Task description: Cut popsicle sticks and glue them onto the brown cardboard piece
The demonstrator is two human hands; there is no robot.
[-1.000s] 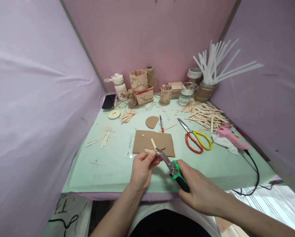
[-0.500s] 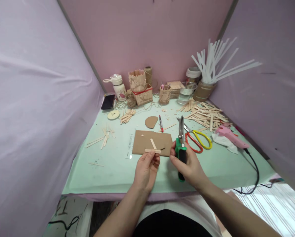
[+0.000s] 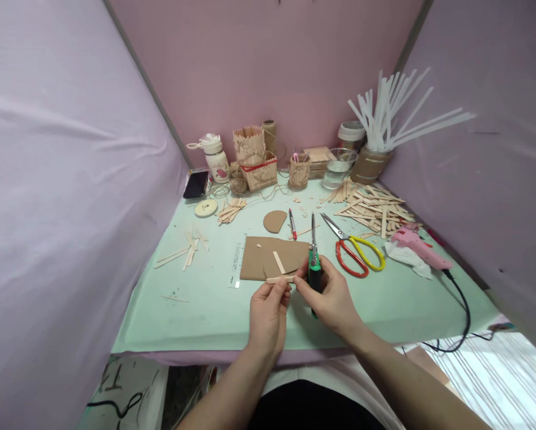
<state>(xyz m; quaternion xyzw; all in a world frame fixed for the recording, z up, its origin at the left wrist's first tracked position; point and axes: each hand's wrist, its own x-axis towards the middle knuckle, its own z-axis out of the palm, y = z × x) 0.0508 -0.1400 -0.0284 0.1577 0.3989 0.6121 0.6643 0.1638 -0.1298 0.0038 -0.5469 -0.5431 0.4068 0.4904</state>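
Just beyond the table's front edge, my left hand (image 3: pixel 270 304) pinches a short wooden stick (image 3: pixel 276 279) held level. The fingertips of my right hand (image 3: pixel 328 292) touch the stick's right end. The same hand holds green-and-black handled shears (image 3: pixel 314 269), blades pointing away from me. Behind the stick lies a brown cardboard sheet (image 3: pixel 254 258) with a dark curved line on it. Another short stick piece (image 3: pixel 279 263) rests slanted on that sheet. Farther back are a rounded cardboard piece (image 3: pixel 275 221) and a red marker (image 3: pixel 293 224).
Red-and-yellow scissors (image 3: pixel 352 248), a pink glue gun (image 3: pixel 422 248) with a black cord and a stick pile (image 3: pixel 375 209) lie to the right. Along the back stand a bottle (image 3: pixel 216 160), stick-covered boxes (image 3: pixel 261 173) and a cup of water (image 3: pixel 337 172). Loose sticks (image 3: pixel 189 251) lie left.
My right hand and the shears have moved left, bringing the fingertips to the stick. The held stick has shifted slightly toward me, showing more of the curved line.
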